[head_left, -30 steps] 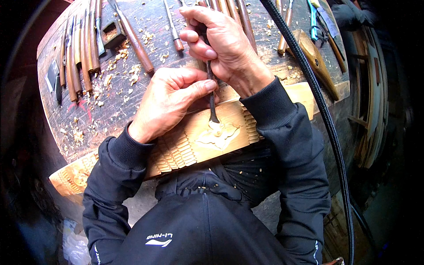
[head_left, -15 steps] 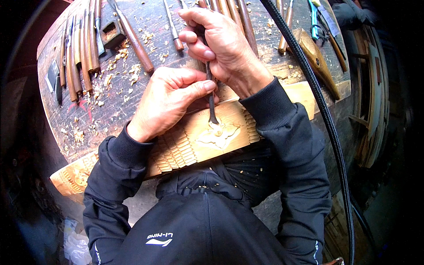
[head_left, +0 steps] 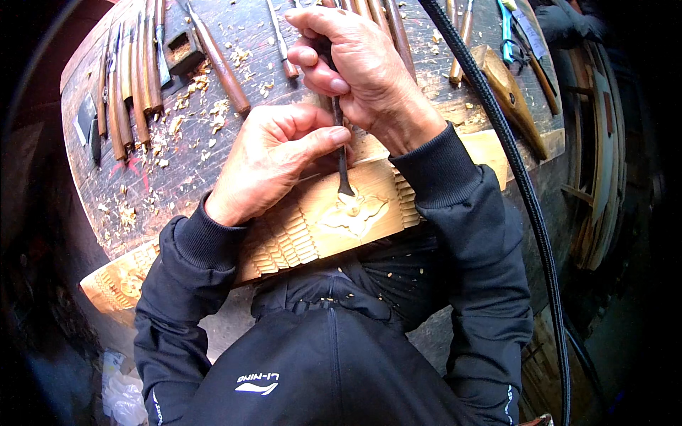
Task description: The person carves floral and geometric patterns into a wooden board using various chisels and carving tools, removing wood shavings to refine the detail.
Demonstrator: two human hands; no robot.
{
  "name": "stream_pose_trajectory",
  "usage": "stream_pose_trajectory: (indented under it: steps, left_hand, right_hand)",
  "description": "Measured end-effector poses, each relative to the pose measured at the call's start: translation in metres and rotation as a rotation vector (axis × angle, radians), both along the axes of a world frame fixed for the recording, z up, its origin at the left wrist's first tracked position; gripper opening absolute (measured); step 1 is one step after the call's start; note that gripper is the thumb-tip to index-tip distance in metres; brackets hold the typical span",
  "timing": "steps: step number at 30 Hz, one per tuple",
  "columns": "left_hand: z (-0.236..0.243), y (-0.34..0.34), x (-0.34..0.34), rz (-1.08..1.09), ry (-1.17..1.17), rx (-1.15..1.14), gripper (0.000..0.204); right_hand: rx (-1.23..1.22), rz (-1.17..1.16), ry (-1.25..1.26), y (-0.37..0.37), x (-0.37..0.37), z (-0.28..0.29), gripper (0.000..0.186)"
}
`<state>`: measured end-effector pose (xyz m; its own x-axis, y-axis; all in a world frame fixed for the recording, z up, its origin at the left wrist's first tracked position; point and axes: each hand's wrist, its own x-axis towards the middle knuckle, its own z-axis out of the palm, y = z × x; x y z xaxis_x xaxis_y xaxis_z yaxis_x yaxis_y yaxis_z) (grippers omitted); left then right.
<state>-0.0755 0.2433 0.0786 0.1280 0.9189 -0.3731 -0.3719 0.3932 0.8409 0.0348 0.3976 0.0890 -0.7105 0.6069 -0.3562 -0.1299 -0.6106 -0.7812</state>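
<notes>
A carving gouge [head_left: 342,170] stands nearly upright, its dark metal blade meeting a pale wooden board [head_left: 284,227]. The tip rests at the upper edge of a raised flower-like carving [head_left: 353,213]. My right hand [head_left: 366,78] is wrapped round the upper part of the gouge, its handle mostly hidden in the fist. Lower down, my left hand [head_left: 273,160] pinches the blade shaft between thumb and fingers, with the palm's side close over the board. Rows of scale-like cuts cover the board on both sides of the flower.
Several wooden-handled chisels [head_left: 128,85] lie at the table's left, beside a small dark box [head_left: 182,53]. Wood shavings [head_left: 177,124] litter the worn table [head_left: 170,192]. A wooden mallet [head_left: 511,99] lies at the right. A black braided cable [head_left: 508,142] crosses the right side.
Both hands remain on the gouge, and its tip has shifted very slightly right and up along the flower's edge. The view has moved a little.
</notes>
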Motion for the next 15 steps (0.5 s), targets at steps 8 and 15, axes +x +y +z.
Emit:
stream_pose_trajectory:
  steps: [8,15]
  left_hand:
    - [0.000,0.000,0.003,0.016,-0.015,0.091,0.022]
    - [0.000,0.000,0.002,0.019,-0.003,0.107,0.021]
  right_hand:
    - [-0.071,-0.008,-0.018,-0.010,-0.004,0.000,0.023]
    - [-0.139,-0.004,-0.015,-0.014,-0.009,-0.003,0.022]
